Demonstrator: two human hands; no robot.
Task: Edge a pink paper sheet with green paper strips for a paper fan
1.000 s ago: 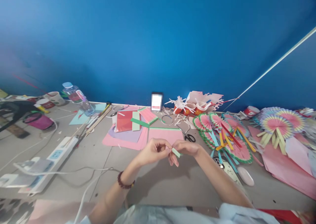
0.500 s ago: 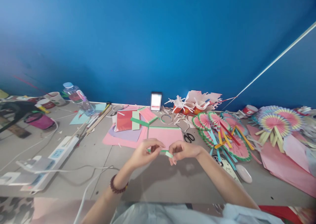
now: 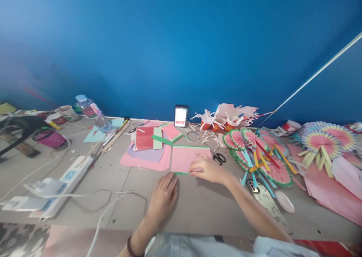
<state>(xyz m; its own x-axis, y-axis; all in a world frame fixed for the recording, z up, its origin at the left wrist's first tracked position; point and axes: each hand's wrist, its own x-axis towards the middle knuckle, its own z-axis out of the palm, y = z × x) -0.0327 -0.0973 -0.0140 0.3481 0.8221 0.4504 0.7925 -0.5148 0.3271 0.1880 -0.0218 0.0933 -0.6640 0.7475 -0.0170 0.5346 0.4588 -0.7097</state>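
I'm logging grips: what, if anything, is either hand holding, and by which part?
The left hand lies on the table, holding nothing visible. Whether the right hand, over the green-edged pink sheet, holds anything cannot be told.

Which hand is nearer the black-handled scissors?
Right. The right hand is just left of the scissors, at the pink sheet; the left hand lies on the table, farther left and nearer the body.

A grey tabletop [image 3: 209,208] carries a green-edged pink rectangular paper sheet [image 3: 183,157] between front and back edges, black-handled scissors [image 3: 220,159] beside it, red cylindrical cups [image 3: 217,126] near the back edge, a white plastic power strip [image 3: 68,177] nearer the front.
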